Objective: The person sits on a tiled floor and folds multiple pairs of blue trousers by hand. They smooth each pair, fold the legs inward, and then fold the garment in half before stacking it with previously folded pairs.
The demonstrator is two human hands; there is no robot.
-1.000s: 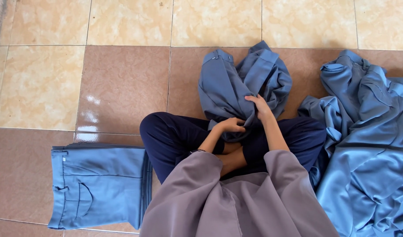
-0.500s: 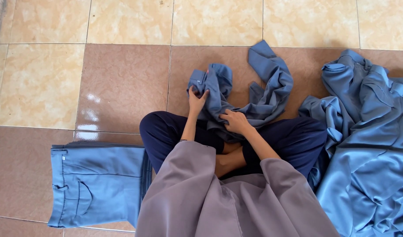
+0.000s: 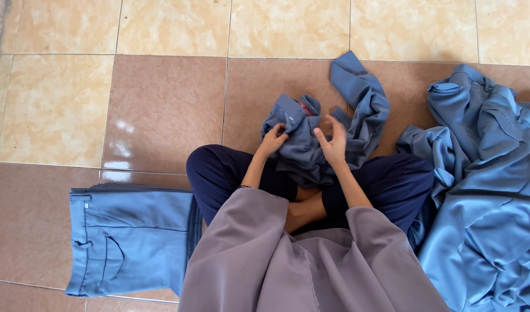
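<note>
Tiled floor [image 3: 161,110] — folded trousers [image 3: 129,240], heaped blue cloth [image 3: 484,190], perhaps garments.

The person wears a loose mauve-grey top [image 3: 311,271] of smooth, draping cloth with wide sleeves [image 3: 242,225] that end at the forearms, and dark navy trousers [image 3: 224,173]. The left hand [image 3: 273,141] and right hand [image 3: 334,144] are bare.

The person sits cross-legged, both forearms reaching forward from wide mauve sleeves toward the crumpled grey-blue cloth garment [image 3: 311,144] at the knees. The left hand [image 3: 273,140] grips that garment's near left edge, fingers curled into the cloth. The right hand [image 3: 333,141] rests on its right side, palm down, fingers spread and raised.
</note>
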